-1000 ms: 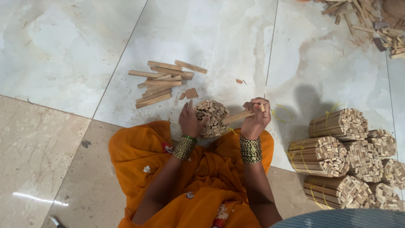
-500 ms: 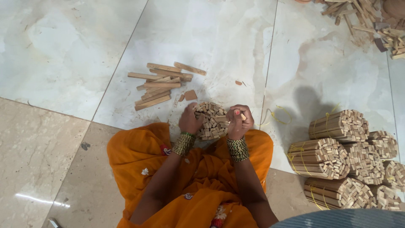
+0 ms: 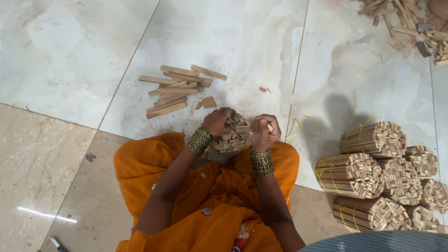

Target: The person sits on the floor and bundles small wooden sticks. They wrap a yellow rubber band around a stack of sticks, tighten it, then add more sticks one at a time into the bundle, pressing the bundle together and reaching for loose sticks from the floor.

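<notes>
Head view: both hands, left hand (image 3: 217, 122) and right hand (image 3: 264, 134), clasp bundle of short wooden sticks (image 3: 232, 135) over orange lap; stiff, light, likely loose — best gripped round its girth.

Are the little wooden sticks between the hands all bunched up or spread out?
Bunched up. The round bundle of pale wooden sticks sits packed together, stick ends showing, with the left hand and right hand pressed against its sides.

stacked bundles (image 3: 373, 186) cropped right, scrap pile (image 3: 410, 23) cropped
</notes>
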Action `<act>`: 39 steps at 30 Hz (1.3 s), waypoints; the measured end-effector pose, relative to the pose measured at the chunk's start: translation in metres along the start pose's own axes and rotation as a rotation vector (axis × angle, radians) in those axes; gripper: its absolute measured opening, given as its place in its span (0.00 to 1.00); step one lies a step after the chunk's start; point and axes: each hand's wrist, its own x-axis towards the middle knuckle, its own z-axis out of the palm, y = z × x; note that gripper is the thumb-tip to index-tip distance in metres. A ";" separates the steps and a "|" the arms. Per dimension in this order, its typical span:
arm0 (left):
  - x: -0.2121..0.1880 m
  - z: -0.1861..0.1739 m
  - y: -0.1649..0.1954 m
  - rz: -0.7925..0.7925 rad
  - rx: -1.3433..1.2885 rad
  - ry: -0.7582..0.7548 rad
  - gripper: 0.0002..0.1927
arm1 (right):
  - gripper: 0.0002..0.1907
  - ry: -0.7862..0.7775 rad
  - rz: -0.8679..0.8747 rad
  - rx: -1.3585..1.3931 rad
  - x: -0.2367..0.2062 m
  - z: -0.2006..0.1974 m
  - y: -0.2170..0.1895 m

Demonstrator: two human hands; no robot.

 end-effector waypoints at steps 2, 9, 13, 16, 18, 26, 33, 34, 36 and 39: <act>0.001 0.002 0.008 0.012 0.176 0.036 0.44 | 0.14 -0.001 0.004 -0.011 -0.001 -0.001 0.002; -0.011 0.012 0.016 0.080 0.093 0.212 0.38 | 0.17 0.017 -0.018 -0.108 -0.006 -0.001 0.006; -0.010 0.012 0.016 0.021 0.102 0.158 0.39 | 0.17 0.013 -0.007 -0.140 -0.009 -0.001 0.004; -0.017 0.016 0.017 -0.044 0.147 0.161 0.42 | 0.16 -0.001 0.016 -0.067 -0.010 -0.001 0.004; -0.018 0.026 0.020 -0.065 0.145 0.209 0.42 | 0.16 0.006 0.022 -0.025 -0.009 -0.003 0.003; -0.027 0.043 0.049 -0.205 0.129 0.310 0.57 | 0.15 0.190 -0.099 0.020 0.019 -0.028 -0.018; -0.017 0.054 0.077 -0.286 0.261 0.250 0.63 | 0.14 0.250 -0.124 0.025 0.022 -0.030 -0.027; -0.017 0.056 0.075 -0.290 0.277 0.242 0.62 | 0.14 0.254 -0.121 0.021 0.021 -0.030 -0.026; -0.016 0.058 0.069 -0.293 0.315 0.224 0.61 | 0.14 0.261 -0.107 0.019 0.019 -0.030 -0.025; -0.017 0.058 0.059 -0.278 0.355 0.210 0.58 | 0.13 0.265 -0.080 0.024 0.017 -0.030 -0.023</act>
